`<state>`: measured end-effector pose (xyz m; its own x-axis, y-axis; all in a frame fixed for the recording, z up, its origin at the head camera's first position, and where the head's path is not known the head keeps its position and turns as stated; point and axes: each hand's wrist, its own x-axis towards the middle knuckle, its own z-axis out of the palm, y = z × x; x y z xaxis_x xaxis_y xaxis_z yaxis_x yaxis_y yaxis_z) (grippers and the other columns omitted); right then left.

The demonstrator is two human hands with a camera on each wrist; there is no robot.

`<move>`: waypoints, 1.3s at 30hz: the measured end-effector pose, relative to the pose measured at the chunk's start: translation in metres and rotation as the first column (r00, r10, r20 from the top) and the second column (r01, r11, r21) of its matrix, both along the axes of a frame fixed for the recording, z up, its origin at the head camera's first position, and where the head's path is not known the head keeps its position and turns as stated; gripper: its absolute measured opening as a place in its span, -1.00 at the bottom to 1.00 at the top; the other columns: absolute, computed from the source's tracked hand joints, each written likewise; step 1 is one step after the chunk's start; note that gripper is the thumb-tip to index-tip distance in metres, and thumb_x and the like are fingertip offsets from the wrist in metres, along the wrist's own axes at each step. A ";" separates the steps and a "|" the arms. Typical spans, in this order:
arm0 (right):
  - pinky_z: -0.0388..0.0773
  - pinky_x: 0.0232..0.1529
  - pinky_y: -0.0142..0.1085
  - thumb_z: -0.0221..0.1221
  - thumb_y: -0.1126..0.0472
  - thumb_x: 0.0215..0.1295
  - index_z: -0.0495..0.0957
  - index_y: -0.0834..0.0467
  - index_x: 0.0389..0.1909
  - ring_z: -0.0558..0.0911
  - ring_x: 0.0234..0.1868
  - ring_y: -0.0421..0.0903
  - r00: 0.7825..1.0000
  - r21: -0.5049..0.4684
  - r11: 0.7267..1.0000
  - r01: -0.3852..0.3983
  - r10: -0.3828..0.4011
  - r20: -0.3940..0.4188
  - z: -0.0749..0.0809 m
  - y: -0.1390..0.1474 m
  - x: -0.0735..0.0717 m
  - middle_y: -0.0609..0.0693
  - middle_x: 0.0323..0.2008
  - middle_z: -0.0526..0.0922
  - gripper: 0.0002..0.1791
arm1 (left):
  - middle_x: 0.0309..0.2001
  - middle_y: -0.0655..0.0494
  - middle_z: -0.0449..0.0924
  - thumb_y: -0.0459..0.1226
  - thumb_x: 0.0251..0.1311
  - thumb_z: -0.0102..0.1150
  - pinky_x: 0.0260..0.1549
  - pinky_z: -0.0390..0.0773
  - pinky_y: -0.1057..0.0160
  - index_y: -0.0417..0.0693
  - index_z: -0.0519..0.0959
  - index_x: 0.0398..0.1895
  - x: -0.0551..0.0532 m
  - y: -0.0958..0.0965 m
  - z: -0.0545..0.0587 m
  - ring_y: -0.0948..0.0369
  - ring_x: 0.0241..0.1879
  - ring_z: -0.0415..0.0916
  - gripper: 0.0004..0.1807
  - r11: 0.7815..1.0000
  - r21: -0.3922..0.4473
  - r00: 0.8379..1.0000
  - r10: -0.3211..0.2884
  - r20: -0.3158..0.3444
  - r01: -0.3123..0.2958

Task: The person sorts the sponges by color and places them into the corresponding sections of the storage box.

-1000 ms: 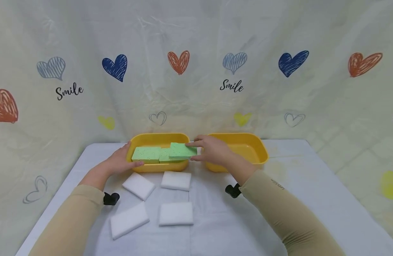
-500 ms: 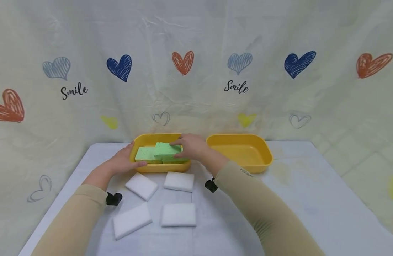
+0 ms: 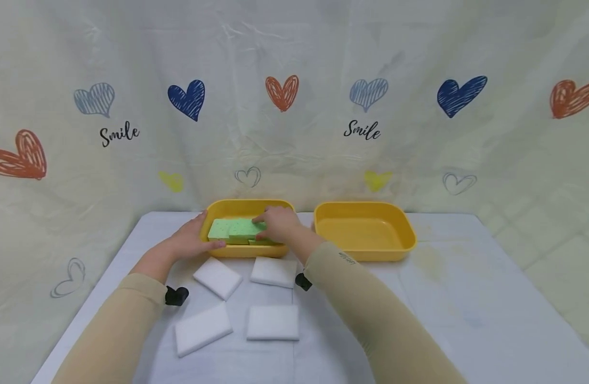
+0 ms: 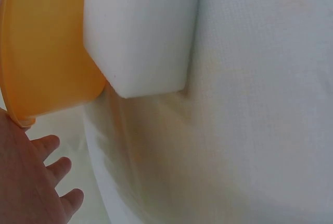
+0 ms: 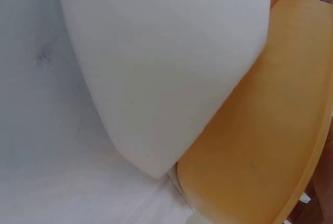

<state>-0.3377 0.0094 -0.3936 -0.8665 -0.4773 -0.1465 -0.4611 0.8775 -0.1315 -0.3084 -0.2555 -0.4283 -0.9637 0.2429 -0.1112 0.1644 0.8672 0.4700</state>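
Note:
Several green sponge blocks [image 3: 219, 229] lie in the left yellow tray [image 3: 248, 204]. My left hand [image 3: 187, 239] grips that tray's left end, its thumb over the near rim; in the left wrist view its other fingertips [image 4: 60, 168] show past the rim. Inside the tray's right half, my right hand [image 3: 281, 224] holds a green sponge [image 3: 245, 228] between index finger and thumb. The held sponge rests over the other green ones, overlapping the left block. In the right wrist view, the tray wall [image 5: 255, 130] hides most of the right hand.
Several white sponges lie before the left tray, among them a near-left one [image 3: 203, 329], a near-right one [image 3: 273, 322] and one by the tray [image 3: 274, 271]. To the right stands a second yellow tray [image 3: 366, 234]. A printed curtain [image 3: 294, 144] hangs behind the table.
My right hand has carried the green sponge leftward from the tray's right rim and lowered it onto the other blocks. The left hand keeps its grip. The head view has shifted slightly.

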 end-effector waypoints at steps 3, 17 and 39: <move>0.28 0.36 -0.03 0.25 -0.25 0.24 0.45 -0.30 0.34 0.41 0.31 0.03 1.000 0.009 1.000 0.009 -0.009 0.005 0.000 0.001 0.002 -0.04 0.35 0.41 -0.38 | 0.50 -0.38 -0.04 0.33 0.07 0.24 0.36 0.03 -0.32 -0.31 -0.27 0.56 -0.001 0.003 0.002 -0.30 0.44 -0.02 0.34 1.000 -0.010 1.000 0.004 0.010 -0.004; 0.42 0.26 -0.07 0.29 -0.32 0.16 0.42 -0.35 0.35 0.42 0.31 -0.01 1.000 -0.061 0.998 0.021 -0.022 -0.010 0.016 0.014 0.005 -0.07 0.34 0.43 -0.30 | 0.51 -0.38 -0.10 0.36 0.04 0.24 0.36 0.00 -0.34 -0.29 -0.29 0.56 -0.002 0.005 0.000 -0.31 0.45 -0.08 0.37 1.000 -0.017 1.000 0.018 0.019 -0.018; 0.53 -0.14 -0.23 0.38 -0.24 0.11 0.54 -0.23 0.28 0.52 -0.09 -0.06 0.998 -0.290 0.957 -0.007 -0.010 -0.059 0.043 0.085 0.033 -0.04 -0.04 0.57 -0.34 | 0.51 -0.41 -0.13 0.31 0.08 0.26 0.35 0.00 -0.35 -0.34 -0.30 0.55 0.001 0.002 0.001 -0.33 0.45 -0.08 0.35 1.000 0.004 1.000 0.000 0.016 0.000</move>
